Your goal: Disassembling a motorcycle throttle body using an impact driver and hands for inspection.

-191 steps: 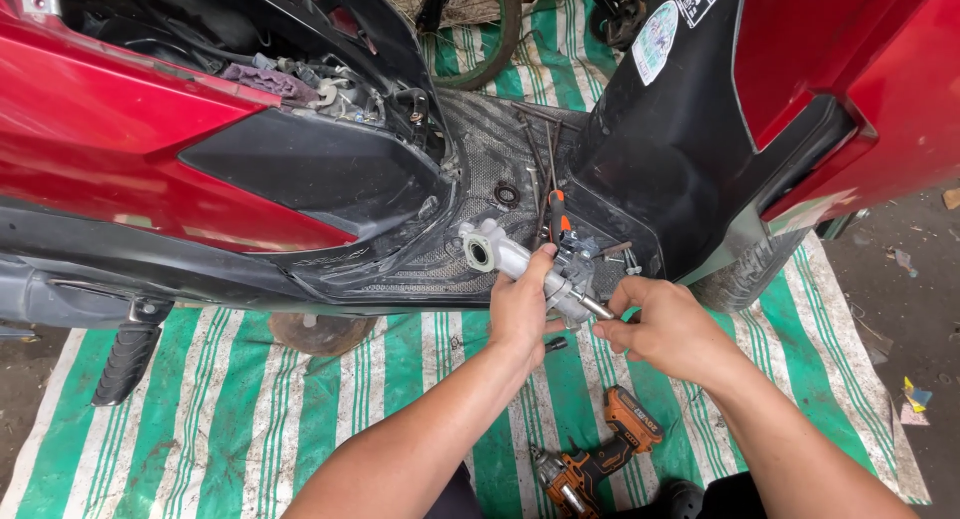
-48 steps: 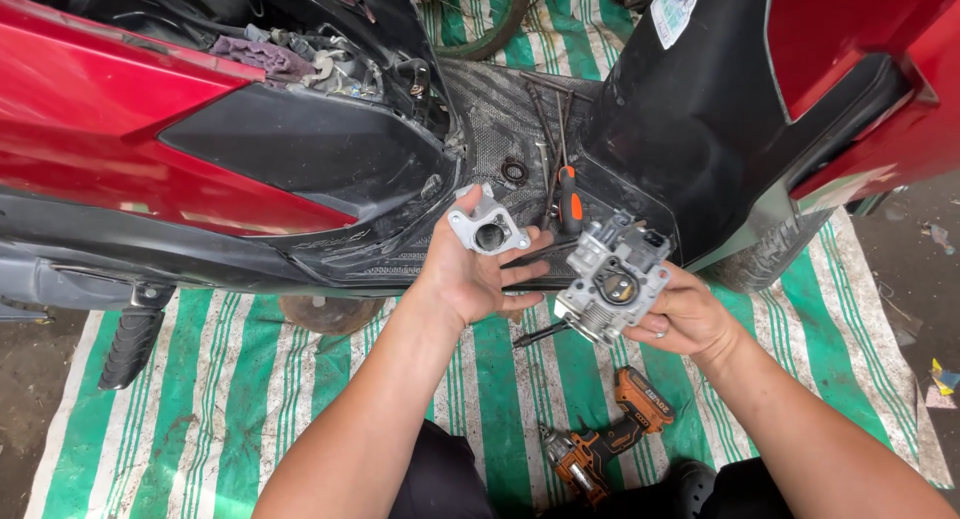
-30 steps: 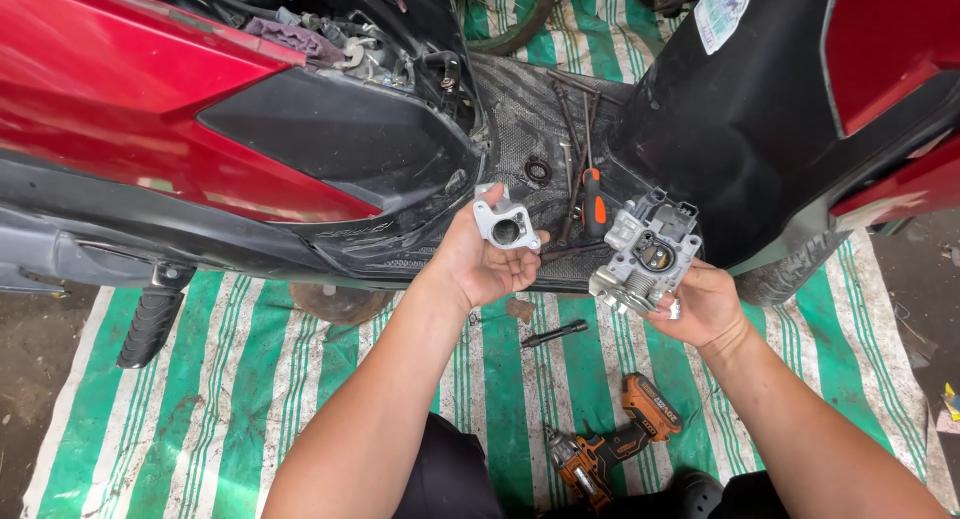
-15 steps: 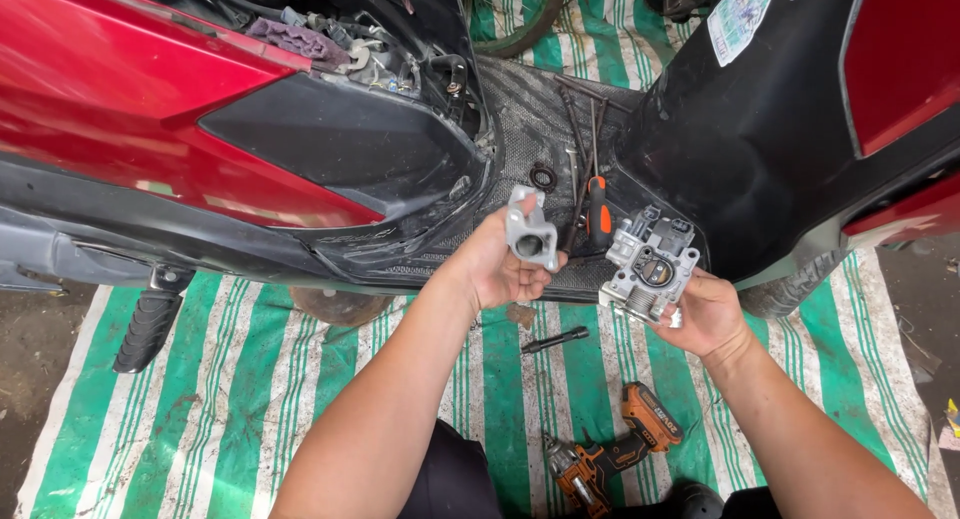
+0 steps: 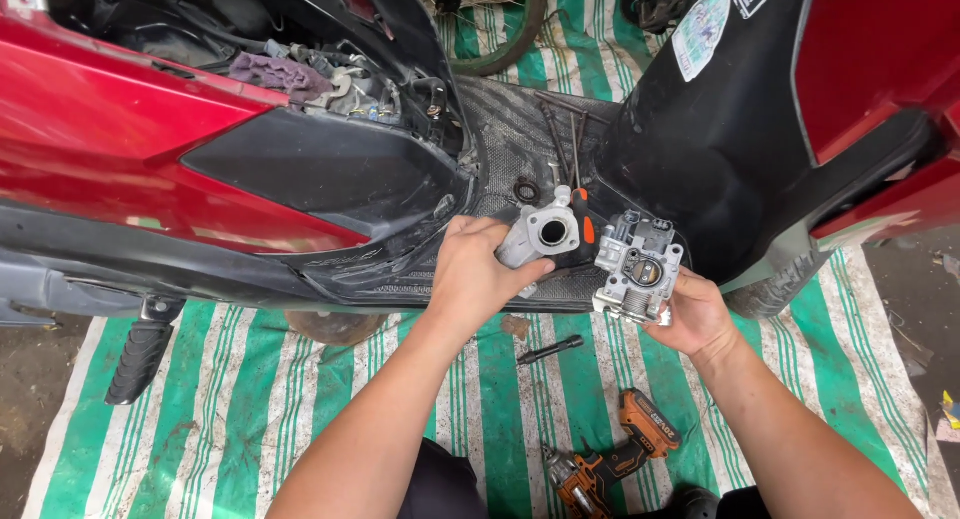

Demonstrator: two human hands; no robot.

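A red and black scooter (image 5: 200,169) lies on its side above both hands, its open footwell just behind them. Under the hands spreads a green-and-white striped tarp (image 5: 250,419). Below the right hand, near the forearm, an orange drill (image 5: 610,459) lies on the tarp; between the two wrists lies a short dark bit (image 5: 550,350). The right hand (image 5: 695,319) has its grip clamped from below on a grey throttle body (image 5: 638,267), held upright with its round bore facing the camera. Just left of it, close but apart, the left hand (image 5: 478,274) has its grip closed around a smaller pale metal flange (image 5: 545,234), its round hole facing up. An orange-handled screwdriver (image 5: 582,219) stands in the footwell between the two parts.
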